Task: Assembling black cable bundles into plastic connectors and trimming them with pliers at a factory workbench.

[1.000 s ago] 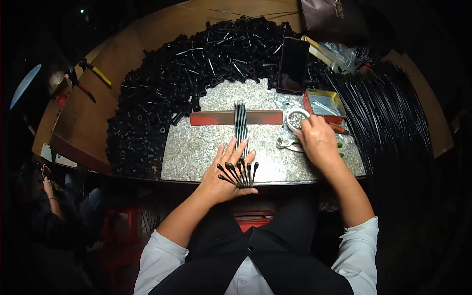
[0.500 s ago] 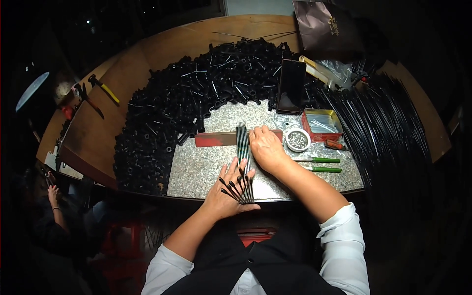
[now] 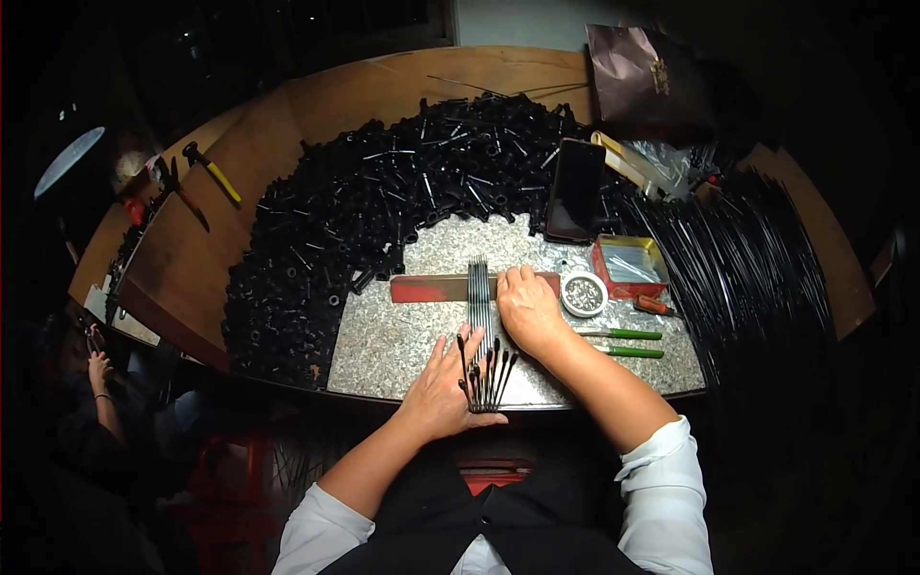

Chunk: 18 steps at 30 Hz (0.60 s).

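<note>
Both of my hands rest on the speckled stone slab [image 3: 402, 335] at the lower centre of the frame. My right hand [image 3: 530, 309] has moved in over the last second from the small round dish of metal bits [image 3: 583, 293] on the right, and now lies flat, fingers loosely together, on the bundle of thin black rods [image 3: 478, 292] where it crosses the red bar [image 3: 431, 287]. That suggests I have turned from the dish to holding the rods in line. My left hand [image 3: 443, 388], fingers spread, presses the near ends of the rods, which fan out at the desk [image 3: 192, 259] edge. Neither hand pinches anything. A heap of black tubes [image 3: 383, 211] fills the upper left; two green-handled tools [image 3: 623, 342] lie right.
</note>
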Motion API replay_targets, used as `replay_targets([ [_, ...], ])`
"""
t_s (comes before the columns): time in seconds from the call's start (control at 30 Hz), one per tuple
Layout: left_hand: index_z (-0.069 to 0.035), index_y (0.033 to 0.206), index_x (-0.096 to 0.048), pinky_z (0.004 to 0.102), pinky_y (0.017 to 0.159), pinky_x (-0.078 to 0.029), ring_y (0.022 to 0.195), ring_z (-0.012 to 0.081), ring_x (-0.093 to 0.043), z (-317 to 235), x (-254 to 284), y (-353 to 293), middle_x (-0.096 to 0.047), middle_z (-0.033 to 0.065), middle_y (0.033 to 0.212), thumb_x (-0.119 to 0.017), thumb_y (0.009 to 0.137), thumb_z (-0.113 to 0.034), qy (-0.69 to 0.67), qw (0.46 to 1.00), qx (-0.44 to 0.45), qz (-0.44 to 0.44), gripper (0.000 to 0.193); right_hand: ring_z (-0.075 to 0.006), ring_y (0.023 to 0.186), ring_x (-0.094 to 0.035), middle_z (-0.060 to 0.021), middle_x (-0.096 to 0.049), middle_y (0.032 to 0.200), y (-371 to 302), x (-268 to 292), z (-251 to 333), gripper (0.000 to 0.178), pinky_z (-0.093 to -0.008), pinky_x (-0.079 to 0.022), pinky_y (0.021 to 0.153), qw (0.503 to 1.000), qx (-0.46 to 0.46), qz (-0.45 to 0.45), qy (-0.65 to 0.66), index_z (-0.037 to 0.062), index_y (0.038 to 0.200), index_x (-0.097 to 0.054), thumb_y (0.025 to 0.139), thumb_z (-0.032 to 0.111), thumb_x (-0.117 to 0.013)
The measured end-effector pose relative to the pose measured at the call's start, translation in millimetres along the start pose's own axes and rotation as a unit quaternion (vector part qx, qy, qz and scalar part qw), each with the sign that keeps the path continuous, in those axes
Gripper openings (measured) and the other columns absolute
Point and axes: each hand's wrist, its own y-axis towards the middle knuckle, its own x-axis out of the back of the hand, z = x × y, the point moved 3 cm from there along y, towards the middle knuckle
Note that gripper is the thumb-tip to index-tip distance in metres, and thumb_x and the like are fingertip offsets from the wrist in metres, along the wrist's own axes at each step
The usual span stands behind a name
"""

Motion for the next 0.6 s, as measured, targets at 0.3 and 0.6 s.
replay_targets([
  [0.3, -0.006, 0.142, -0.033, 0.0544, 0.109, -0.022, 0.139, 0.0372, -0.02, -1, 7, -2, -0.028, 0.0193, 0.147, -0.057, 0.073, -0.07, -0.002, 1.0, 0.003, 0.011, 0.097, -0.0333, 0.093, -0.057, -0.0173, -0.059, 0.095, -8, 34, -53, 0.021, -0.0413, -0.049, 0.08, 0.994, -0.008, -0.083, 0.071, 0.0007, 0.097, -0.061, 0.076, 0.008, -0.059],
  [0.6, -0.006, 0.139, -0.035, 0.054, 0.108, -0.026, 0.135, 0.0392, -0.025, 1, 4, -8, -0.03, 0.018, 0.145, -0.063, 0.07, -0.067, -0.022, 0.999, -0.003, -0.046, 0.096, -0.0405, 0.081, -0.063, -0.0239, -0.065, 0.084, -40, 12, -205, 0.014, -0.044, -0.052, 0.074, 0.975, -0.187, 0.108, -0.06, -0.0017, 0.077, -0.067, 0.076, 0.005, -0.055],
])
